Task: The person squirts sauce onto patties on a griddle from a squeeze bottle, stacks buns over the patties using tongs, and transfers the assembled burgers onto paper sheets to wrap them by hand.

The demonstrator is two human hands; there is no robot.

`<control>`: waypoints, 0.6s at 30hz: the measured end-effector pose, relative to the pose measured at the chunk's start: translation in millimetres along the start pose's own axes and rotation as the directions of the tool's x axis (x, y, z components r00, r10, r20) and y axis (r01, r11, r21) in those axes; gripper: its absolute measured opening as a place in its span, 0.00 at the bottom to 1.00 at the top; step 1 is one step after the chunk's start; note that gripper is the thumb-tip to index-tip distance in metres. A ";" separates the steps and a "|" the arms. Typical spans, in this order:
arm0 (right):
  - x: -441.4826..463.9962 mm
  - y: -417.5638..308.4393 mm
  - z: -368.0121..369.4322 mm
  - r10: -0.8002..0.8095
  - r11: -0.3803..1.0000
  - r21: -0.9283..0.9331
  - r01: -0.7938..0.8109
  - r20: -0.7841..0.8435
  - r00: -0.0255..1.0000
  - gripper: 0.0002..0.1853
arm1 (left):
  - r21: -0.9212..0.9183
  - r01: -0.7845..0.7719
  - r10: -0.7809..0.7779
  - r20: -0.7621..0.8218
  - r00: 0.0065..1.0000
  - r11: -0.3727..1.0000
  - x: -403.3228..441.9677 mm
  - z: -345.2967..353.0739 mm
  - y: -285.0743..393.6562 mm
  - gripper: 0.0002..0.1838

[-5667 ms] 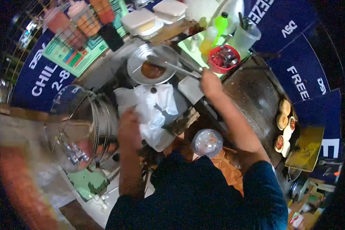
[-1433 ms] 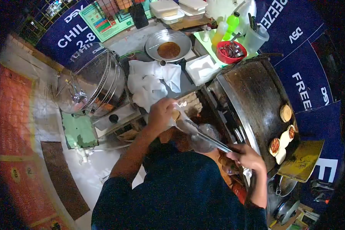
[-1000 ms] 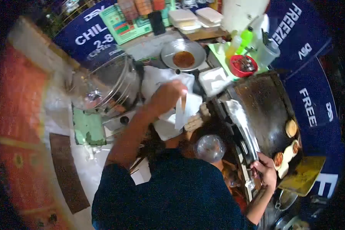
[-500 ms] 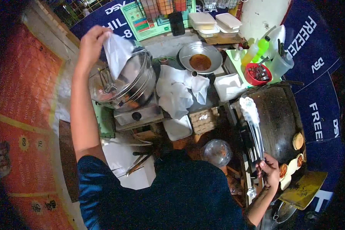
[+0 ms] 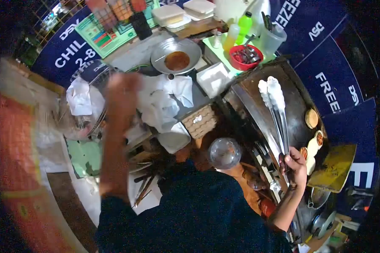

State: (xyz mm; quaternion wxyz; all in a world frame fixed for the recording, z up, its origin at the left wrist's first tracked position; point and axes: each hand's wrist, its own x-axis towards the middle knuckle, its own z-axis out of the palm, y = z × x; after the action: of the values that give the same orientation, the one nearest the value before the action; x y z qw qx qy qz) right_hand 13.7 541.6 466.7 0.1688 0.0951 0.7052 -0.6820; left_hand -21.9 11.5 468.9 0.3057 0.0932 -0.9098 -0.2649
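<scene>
Motion blurs my left hand, which is above the counter between the round glass-lidded cooker and the white paper sheets; its fingers cannot be made out. A folded white paper packet rests on top of the cooker. My right hand grips the metal tongs near their handle end, with the tips pointing up over the dark griddle. Along the griddle's right edge lie several bun pieces, some topped with red sauce.
A metal pan with brown sauce stands at the back. Near it are a white tray, a red bowl of utensils and bottles. An egg carton and a clear plastic container are nearer me. A yellow tray is at right.
The white paper packet that hung from my left hand now sits on the cooker, and that hand has moved right, toward the paper sheets. My right hand still holds the tongs over the griddle.
</scene>
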 end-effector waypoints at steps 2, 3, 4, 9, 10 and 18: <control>-8.5 0.5 -2.9 -0.022 1.000 0.012 0.023 -0.021 1.000 0.20 | -0.227 -0.397 0.404 -0.019 0.915 0.889 0.6 100.5 6.6 0.08; -13.3 2.8 -4.6 -0.028 0.999 0.014 0.029 -0.039 0.999 0.20 | -0.310 -0.529 0.529 -0.091 0.844 0.790 1.7 153.9 9.4 0.12; -19.5 7.3 -6.5 -0.044 0.999 -0.005 0.044 -0.070 0.997 0.21 | -0.303 -0.397 0.460 0.174 0.871 0.866 11.5 178.7 31.0 0.14; -46.0 23.8 -18.4 -0.075 0.995 -0.072 0.064 -0.167 0.983 0.22 | -0.043 -0.433 0.408 0.426 0.807 0.900 22.6 279.6 65.6 0.18; -50.4 28.7 -21.7 -0.077 0.994 -0.090 0.061 -0.176 0.981 0.22 | -0.007 -0.436 0.380 0.505 0.775 0.900 28.6 284.5 70.6 0.19; -33.9 46.4 25.6 -0.053 0.993 0.083 0.086 -0.336 0.940 0.29 | -0.486 0.047 0.234 0.502 0.833 0.873 -14.8 239.3 102.9 0.19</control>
State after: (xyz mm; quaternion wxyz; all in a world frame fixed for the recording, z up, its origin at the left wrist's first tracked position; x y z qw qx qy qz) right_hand 64.8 521.8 435.8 0.0183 0.1922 0.6927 -0.6949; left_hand -155.8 204.7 355.8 0.0601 -0.1107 -0.8678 -0.4807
